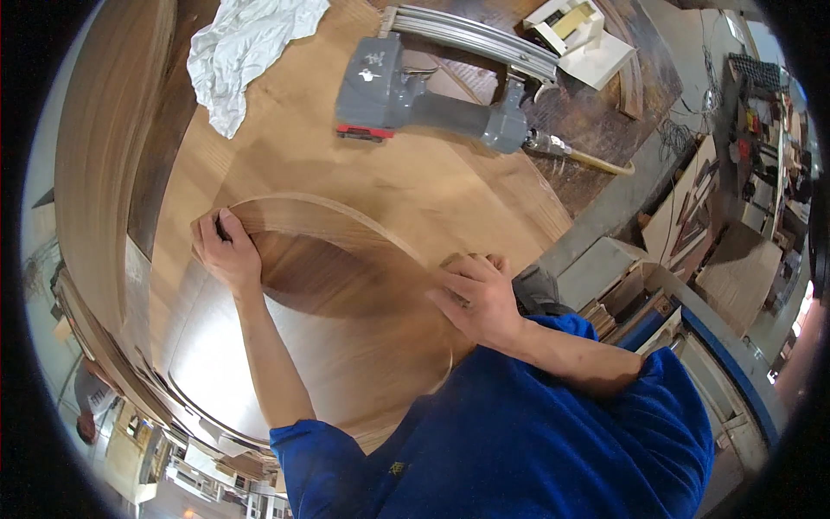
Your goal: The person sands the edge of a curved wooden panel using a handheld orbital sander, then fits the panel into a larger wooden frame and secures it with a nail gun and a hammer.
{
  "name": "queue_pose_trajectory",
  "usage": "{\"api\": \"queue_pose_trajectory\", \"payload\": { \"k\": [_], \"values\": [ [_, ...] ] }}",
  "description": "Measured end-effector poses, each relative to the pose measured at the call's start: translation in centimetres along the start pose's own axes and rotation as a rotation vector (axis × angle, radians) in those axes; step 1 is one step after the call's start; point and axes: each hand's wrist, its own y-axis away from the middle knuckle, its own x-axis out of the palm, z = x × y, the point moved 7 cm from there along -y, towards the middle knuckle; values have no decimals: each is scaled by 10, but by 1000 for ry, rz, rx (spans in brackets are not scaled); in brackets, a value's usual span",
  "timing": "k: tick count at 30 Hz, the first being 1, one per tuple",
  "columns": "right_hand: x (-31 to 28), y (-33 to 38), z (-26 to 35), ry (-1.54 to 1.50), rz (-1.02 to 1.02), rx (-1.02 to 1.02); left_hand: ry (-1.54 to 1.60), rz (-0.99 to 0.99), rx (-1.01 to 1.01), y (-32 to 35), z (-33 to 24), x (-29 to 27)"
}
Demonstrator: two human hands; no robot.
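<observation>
A thin curved strip of wood veneer [346,216] arcs on edge across a large rounded wooden panel [346,329]. My left hand [226,251] presses the strip's left end, fingers curled over it. My right hand [475,294] grips the strip's right part with fingers wrapped on its top edge. Both forearms come out of blue sleeves at the bottom.
A grey pneumatic nail gun [432,99] with a long metal magazine lies on the bench behind the strip. A crumpled white cloth [246,52] lies at the top left. White blocks [584,39] sit at the top right. Wood offcuts and shelving [709,233] crowd the right.
</observation>
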Motion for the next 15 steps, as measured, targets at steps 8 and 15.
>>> {"api": "queue_pose_trajectory", "payload": {
  "k": [8, 15],
  "values": [
    [5, 3, -7, 18, 81, 13, -14, 32, 0, 5, -1, -2],
    [6, 1, -7, 27, 40, 65, 29, 31, -1, 4, -2, 0]
  ]
}}
